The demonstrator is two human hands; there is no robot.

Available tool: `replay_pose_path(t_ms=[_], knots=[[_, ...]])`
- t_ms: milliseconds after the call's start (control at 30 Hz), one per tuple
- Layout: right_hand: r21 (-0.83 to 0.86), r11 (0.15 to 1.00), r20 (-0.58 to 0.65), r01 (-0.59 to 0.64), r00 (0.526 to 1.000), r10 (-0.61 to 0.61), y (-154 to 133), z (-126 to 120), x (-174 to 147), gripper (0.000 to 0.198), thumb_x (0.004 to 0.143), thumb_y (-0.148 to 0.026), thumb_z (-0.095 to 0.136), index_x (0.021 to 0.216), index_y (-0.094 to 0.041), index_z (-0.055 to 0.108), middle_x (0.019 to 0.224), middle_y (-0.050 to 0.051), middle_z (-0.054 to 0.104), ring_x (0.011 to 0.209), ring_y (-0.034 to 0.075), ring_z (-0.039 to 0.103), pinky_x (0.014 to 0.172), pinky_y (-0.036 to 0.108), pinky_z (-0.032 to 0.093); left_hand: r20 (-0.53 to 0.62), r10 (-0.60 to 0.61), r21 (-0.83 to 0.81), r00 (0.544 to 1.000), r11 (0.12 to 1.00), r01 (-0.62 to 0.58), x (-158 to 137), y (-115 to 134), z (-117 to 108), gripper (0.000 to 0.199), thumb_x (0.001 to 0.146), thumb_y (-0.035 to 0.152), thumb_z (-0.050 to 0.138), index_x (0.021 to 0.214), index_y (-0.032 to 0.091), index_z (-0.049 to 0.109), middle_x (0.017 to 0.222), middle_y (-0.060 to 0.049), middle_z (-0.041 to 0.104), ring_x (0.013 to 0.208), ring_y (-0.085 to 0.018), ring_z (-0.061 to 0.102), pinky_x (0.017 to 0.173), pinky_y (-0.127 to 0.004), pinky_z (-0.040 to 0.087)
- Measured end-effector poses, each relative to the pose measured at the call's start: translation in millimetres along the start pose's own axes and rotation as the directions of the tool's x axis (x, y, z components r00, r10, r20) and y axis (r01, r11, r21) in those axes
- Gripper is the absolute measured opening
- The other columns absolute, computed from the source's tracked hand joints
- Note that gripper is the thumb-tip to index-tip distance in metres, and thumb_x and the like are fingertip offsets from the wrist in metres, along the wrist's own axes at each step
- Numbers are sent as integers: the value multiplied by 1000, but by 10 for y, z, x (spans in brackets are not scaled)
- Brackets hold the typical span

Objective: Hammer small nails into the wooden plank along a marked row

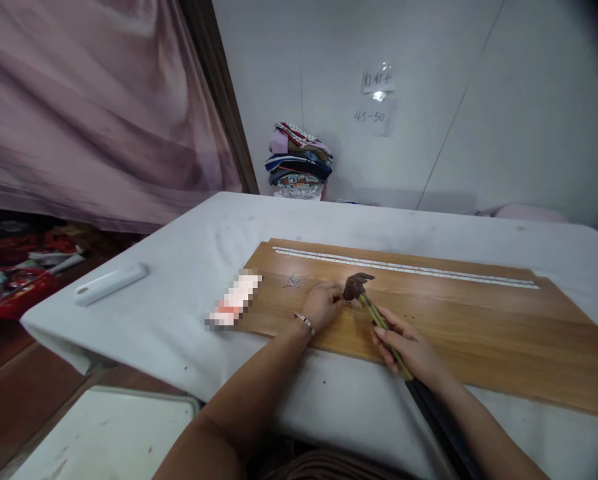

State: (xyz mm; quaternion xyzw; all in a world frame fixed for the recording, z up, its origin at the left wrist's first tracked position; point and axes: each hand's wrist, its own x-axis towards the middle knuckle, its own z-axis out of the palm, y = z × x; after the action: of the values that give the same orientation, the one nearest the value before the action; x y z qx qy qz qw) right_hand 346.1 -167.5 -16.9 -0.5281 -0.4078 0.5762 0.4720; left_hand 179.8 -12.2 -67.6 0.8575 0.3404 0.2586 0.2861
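My right hand (403, 343) is wrapped round the handle of a claw hammer (386, 327). Its dark, rusty-looking head is at the fingertips of my left hand (325, 303), low over a brown wooden board (479, 327). Whether the head touches the board I cannot tell. The left fingers are pinched together at the board's surface; what is between them is too small or hidden by the hammer head. A little pile of thin metal nails (293, 281) lies on the board left of that hand. Small dark specks are on the board around the hammer.
Two white measuring strips (403, 267) run along the board's far side. A pixelated white object (236, 300) lies at its left end. A white cylinder (111, 283) rests on the white-covered table (193, 247). Folded clothes (299, 160) are stacked by the wall; a white stool (113, 433) stands lower left.
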Motion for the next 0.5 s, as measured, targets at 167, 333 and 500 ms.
replay_pose_path(t_ms=[167,333,500], knots=[[-2,1000,-5,2,1000,-2,42,-2,13,68,81,-43,68,144,-23,52,72,-3,57,40,7,44,34,20,35,12,-69,41,998,997,68,-8,2,-1,9,82,17,67,78,21,75,89,-3,73,86,-17,66,82,-29,51],[-5,1000,8,16,1000,-16,85,-21,15,64,85,-44,65,145,-24,51,74,-2,57,40,6,43,36,19,35,-6,-45,10,999,999,45,-12,7,7,10,83,19,67,82,22,76,93,-2,74,88,-17,66,84,-29,51],[-25,1000,2,-5,1000,6,90,-33,-3,73,81,-49,68,147,-23,49,72,-2,56,42,8,43,35,21,35,13,-70,40,997,997,70,-16,18,34,10,83,22,67,84,22,77,93,-3,74,88,-18,66,82,-29,51]])
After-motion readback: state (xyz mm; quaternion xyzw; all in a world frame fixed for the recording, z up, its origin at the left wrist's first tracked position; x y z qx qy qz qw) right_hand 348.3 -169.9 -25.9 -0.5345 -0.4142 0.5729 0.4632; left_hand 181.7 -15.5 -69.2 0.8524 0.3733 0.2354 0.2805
